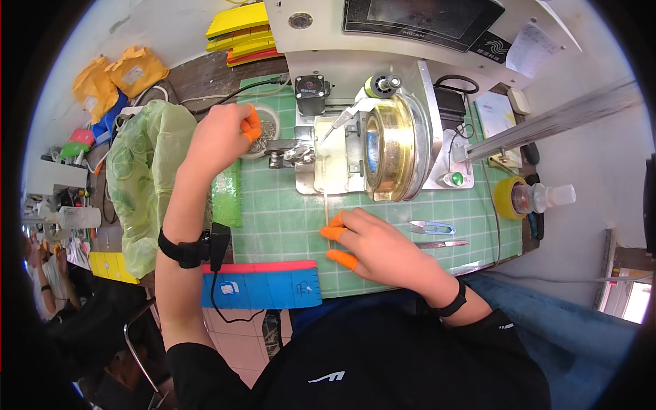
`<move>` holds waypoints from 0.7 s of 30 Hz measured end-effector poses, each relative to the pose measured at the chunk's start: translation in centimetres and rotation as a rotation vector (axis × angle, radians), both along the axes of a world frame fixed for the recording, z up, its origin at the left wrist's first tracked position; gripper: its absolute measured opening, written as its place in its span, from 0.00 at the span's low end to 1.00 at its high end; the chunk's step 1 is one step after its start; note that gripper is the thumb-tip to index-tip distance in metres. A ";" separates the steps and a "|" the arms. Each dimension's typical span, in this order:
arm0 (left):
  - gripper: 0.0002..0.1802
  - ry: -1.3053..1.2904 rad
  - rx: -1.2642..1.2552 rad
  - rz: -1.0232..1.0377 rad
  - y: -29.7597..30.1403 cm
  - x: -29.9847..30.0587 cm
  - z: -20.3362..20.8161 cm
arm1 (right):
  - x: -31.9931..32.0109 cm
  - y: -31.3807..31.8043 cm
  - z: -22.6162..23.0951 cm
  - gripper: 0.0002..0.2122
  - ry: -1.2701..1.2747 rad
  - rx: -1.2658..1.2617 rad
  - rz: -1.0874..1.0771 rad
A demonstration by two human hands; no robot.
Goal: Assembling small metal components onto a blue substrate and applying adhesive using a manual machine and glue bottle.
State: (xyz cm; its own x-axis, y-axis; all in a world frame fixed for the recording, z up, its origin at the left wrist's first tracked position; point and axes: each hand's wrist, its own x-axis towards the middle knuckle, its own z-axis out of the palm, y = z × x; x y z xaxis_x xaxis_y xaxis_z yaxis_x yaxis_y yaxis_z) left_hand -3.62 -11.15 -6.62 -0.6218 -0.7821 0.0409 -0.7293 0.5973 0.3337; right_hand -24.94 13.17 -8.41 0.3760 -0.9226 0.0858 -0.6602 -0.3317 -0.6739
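My left hand, with orange finger cots, hovers over the near-left edge of a round dish of small metal pieces. Its fingertips are pinched together; whatever they hold is hidden. On the green mat, my right hand has orange cots on its fingers too. Those fingertips lie on a thin pale wire that runs down from the front of a bench machine. A metal clamp-like part sits at the machine's left. A large gold-coloured reel stands upright on its right.
Thread snips and tweezers lie right of my right hand. A blue strip holder lines the front edge. Left of my left arm sits a pale green plastic bag. A clear bottle stands at the right beside a yellow roll.
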 end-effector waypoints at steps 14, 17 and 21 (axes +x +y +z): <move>0.08 0.324 0.220 0.052 -0.8 0.8 1.5 | -0.1 1.0 0.0 0.15 -0.001 0.005 0.030; 0.09 0.306 0.196 0.051 -0.5 0.7 1.8 | -0.3 1.3 0.3 0.16 0.012 0.005 0.026; 0.10 0.301 0.142 0.069 -0.2 0.7 2.1 | -0.9 1.6 0.6 0.16 -0.005 -0.034 0.019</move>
State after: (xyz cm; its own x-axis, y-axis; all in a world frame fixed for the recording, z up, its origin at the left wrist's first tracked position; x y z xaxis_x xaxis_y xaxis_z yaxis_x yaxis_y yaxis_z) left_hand -2.92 -11.38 -4.54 -0.5438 -0.8330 0.1018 -0.6226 0.4818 0.6166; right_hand -25.81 14.78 -7.76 0.3929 -0.9119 0.1188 -0.6502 -0.3669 -0.6653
